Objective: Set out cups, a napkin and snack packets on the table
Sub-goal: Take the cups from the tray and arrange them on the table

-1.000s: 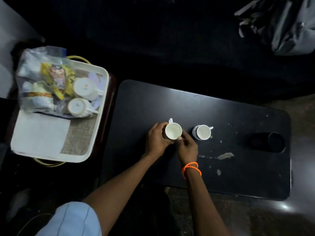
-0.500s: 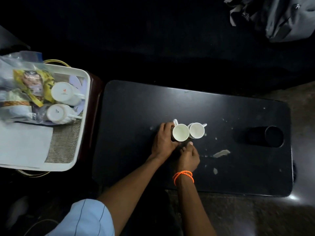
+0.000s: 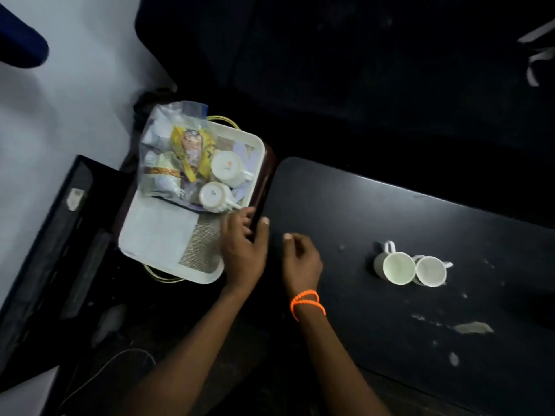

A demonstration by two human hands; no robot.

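Note:
Two white cups [image 3: 395,267] [image 3: 430,271] stand upright and touching on the black table [image 3: 375,205]. A white tray [image 3: 210,277] left of the table holds two more white cups lying on their sides [image 3: 226,168] [image 3: 213,196], snack packets in a clear bag [image 3: 177,151] and a white napkin [image 3: 160,229]. My left hand [image 3: 243,247] hovers open over the tray's right edge, fingertips near the lower cup. My right hand [image 3: 301,259], with an orange band at the wrist, hangs over the table's left end, fingers loosely curled and empty.
The tray rests on a dark reddish stand [image 3: 264,181] against the table's left end. A black flat object [image 3: 60,235] lies on the floor to the left. Pale chipped patches [image 3: 473,327] mark the table top. A dark seat [image 3: 330,55] lies beyond.
Both hands have let go of the cup and moved left from the two cups to the tray. The view has swung left with them.

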